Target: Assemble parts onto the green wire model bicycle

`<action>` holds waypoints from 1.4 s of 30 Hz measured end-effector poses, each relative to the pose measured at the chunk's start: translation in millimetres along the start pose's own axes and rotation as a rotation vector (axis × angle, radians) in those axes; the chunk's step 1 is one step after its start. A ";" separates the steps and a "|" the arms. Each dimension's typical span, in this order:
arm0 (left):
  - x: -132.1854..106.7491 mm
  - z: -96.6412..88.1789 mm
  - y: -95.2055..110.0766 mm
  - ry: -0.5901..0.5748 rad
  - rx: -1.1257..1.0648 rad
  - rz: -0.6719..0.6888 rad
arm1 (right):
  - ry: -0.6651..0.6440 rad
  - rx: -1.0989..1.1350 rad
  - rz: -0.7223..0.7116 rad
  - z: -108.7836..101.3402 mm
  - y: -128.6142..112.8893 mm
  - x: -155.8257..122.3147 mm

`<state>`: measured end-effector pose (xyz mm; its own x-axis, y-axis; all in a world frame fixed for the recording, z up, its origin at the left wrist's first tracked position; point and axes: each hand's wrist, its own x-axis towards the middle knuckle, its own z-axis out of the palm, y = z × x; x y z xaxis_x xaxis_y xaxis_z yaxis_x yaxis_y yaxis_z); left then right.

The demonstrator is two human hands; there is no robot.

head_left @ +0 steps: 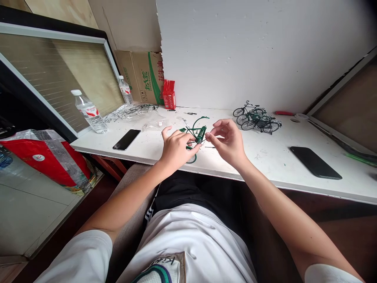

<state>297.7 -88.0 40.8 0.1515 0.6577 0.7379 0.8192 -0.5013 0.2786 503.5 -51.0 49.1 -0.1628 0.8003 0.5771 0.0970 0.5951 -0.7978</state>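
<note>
Above the white tabletop's [265, 157] near edge, the left hand [175, 149] grips a small green metal model bicycle frame [198, 133], steadying it, while the right hand's [228, 139] pinched fingertips [208, 136] meet its middle. Finished green model bicycles [257, 118] stand nearby.

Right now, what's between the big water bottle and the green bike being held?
In the head view, a black phone and a small clear bag lie on the table between that bottle and the green bike.
</note>
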 end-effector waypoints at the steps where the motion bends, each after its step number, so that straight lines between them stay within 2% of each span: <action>1: 0.2 0.0 -0.4 -0.002 -0.001 -0.006 | -0.003 -0.002 0.002 -0.3 0.3 0.1; 22: 0.5 0.3 1.2 -0.047 -0.007 -0.043 | -0.064 0.110 0.032 0.5 11.9 1.7; 34: 0.3 -0.3 -0.2 0.019 0.040 -0.008 | -0.109 -0.121 0.027 -7.7 -4.5 1.5; 42: -0.9 2.0 1.0 -0.017 0.031 0.047 | -0.110 -0.149 -0.053 -5.8 -12.7 -2.5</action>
<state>299.5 -87.9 39.2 0.1993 0.6436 0.7389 0.8277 -0.5142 0.2247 508.4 -60.1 58.7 -0.2768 0.7592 0.5890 0.2282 0.6474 -0.7272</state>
